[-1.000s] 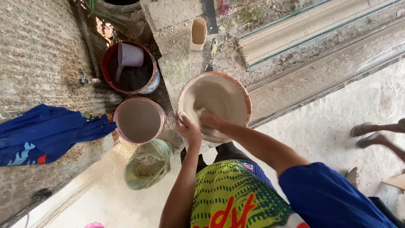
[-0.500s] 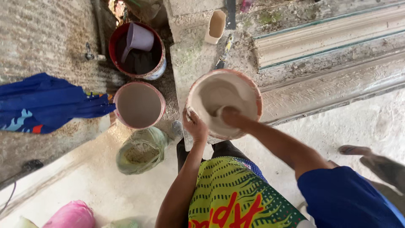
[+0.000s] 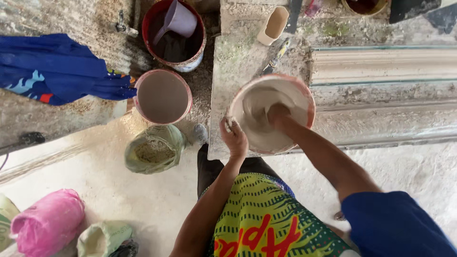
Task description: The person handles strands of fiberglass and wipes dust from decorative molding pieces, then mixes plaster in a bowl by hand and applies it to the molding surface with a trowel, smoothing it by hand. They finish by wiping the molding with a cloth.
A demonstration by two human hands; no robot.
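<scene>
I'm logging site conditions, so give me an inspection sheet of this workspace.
Surface: grey slab, dusty and stained.
Job's things: round bowl of pale wet mix on the slab.
Clutter: cream cup; red bucket holding a lilac jug; pink bucket; open green sack; pink sack; blue cloth.
Grippers: left hand grips the bowl rim; right hand is in the mix.
Cables: nothing seen.
Surroundings: pale dusty floor.

mixing bowl [image 3: 304,95]: plastic, coated in wet pale plaster, matt | bench slab [image 3: 238,62]: rough concrete, dusty | left cloth [image 3: 57,71]: blue woven fabric | far red bucket [image 3: 196,52]: glossy plastic, smeared
</scene>
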